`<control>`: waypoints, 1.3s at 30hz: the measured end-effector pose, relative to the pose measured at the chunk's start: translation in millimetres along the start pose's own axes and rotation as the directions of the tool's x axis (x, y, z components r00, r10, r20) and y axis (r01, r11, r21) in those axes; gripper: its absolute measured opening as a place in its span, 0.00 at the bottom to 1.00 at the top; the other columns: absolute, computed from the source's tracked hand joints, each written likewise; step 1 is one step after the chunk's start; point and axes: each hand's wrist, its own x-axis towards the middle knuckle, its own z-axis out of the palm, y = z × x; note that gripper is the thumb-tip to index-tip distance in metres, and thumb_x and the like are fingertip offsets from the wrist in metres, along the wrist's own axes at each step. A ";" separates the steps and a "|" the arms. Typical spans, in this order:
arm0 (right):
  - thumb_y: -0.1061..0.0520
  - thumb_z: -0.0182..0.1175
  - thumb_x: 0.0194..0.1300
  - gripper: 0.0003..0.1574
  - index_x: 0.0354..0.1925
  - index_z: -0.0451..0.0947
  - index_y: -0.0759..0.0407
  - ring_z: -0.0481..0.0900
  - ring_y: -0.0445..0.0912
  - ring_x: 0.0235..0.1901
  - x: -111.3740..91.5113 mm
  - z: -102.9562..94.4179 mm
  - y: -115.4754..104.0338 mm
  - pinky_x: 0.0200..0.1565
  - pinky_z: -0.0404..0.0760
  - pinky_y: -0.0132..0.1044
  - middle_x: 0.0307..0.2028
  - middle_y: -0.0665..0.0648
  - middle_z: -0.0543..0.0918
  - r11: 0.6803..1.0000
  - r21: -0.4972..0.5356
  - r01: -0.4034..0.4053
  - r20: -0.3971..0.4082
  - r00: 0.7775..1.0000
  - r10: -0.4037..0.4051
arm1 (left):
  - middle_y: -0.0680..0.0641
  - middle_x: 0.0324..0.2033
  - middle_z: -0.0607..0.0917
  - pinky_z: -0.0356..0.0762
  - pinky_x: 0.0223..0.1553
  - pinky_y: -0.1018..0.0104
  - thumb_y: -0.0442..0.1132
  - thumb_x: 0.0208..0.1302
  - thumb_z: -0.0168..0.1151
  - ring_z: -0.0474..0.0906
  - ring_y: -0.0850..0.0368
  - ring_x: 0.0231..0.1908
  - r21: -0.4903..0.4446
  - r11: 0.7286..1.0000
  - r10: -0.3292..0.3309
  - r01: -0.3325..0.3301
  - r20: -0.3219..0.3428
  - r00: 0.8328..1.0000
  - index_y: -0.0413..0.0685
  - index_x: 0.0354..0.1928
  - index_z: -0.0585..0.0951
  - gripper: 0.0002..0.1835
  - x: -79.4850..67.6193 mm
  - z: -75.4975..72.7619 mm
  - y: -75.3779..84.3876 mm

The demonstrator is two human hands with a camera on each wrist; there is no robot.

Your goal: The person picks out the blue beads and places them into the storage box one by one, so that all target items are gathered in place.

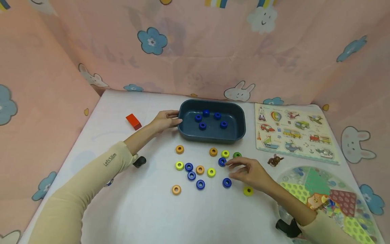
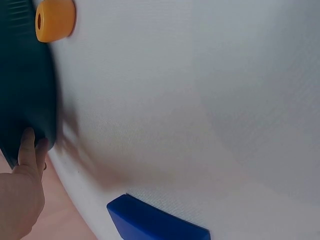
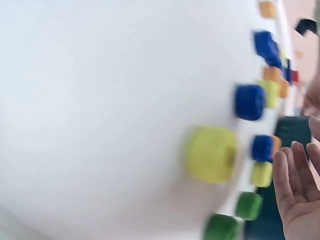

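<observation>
A dark blue-green tray stands at the back middle, with several blue rings inside it. My left hand grips its left end, thumb over the rim; the left wrist view shows fingers against the tray wall. Several loose rings in blue, yellow, orange and green lie on the white table in front of the tray. Over their right side, my right hand has its fingertips beside a blue ring. Another blue ring lies below those fingers, and a yellow ring is under the hand.
Left of the tray lies a red block. A blue block shows in the left wrist view. At right are a vehicle picture board, a small brown animal figure and a round clear bag of colourful pieces under the right forearm.
</observation>
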 end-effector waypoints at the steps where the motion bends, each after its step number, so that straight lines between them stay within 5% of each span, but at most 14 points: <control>1: 0.59 0.69 0.52 0.23 0.48 0.78 0.59 0.77 0.50 0.43 -4.6 2.8 3.6 0.42 0.81 0.37 0.44 0.56 0.80 1.000 -0.015 -0.002 0.014 1.000 0.002 | 0.41 0.62 0.67 0.74 0.52 0.63 0.36 0.62 0.61 0.71 0.50 0.56 -0.004 1.000 0.004 -0.004 0.000 1.000 0.42 0.66 0.63 0.31 0.6 0.4 -0.1; 10: 0.63 0.72 0.46 0.23 0.44 0.81 0.53 0.76 0.41 0.38 -17.7 24.1 21.7 0.37 0.80 0.34 0.41 0.44 0.81 0.986 -0.161 0.041 0.031 0.999 -0.036 | 0.41 0.62 0.67 0.74 0.52 0.65 0.35 0.62 0.61 0.70 0.50 0.56 -0.013 1.000 0.018 -0.018 0.010 1.000 0.41 0.66 0.64 0.31 0.5 0.3 -0.6; 24: 0.58 0.71 0.49 0.22 0.45 0.80 0.52 0.77 0.45 0.40 -12.3 12.2 10.5 0.39 0.81 0.35 0.40 0.46 0.79 0.993 -0.119 0.001 0.007 1.000 0.000 | 0.41 0.62 0.68 0.74 0.52 0.65 0.35 0.62 0.61 0.70 0.50 0.56 -0.012 1.000 0.016 -0.016 0.010 1.000 0.42 0.66 0.64 0.31 1.5 -0.1 -1.3; 31: 0.57 0.69 0.53 0.21 0.47 0.79 0.55 0.77 0.47 0.42 15.5 -14.0 -15.1 0.40 0.82 0.37 0.43 0.50 0.79 0.994 -0.062 0.085 -0.073 0.993 -0.090 | 0.41 0.62 0.67 0.75 0.52 0.65 0.35 0.62 0.61 0.70 0.50 0.56 -0.007 1.000 0.014 -0.014 0.006 1.000 0.42 0.66 0.64 0.31 1.2 0.2 -0.3; 39: 0.56 0.68 0.55 0.20 0.47 0.79 0.59 0.76 0.49 0.40 77.6 -40.8 -42.1 0.37 0.80 0.35 0.43 0.55 0.79 0.974 -0.168 0.151 -0.197 0.963 -0.183 | 0.41 0.62 0.67 0.74 0.52 0.65 0.36 0.62 0.61 0.70 0.50 0.56 0.006 1.000 0.008 -0.008 -0.001 1.000 0.42 0.66 0.63 0.31 -0.1 0.5 1.3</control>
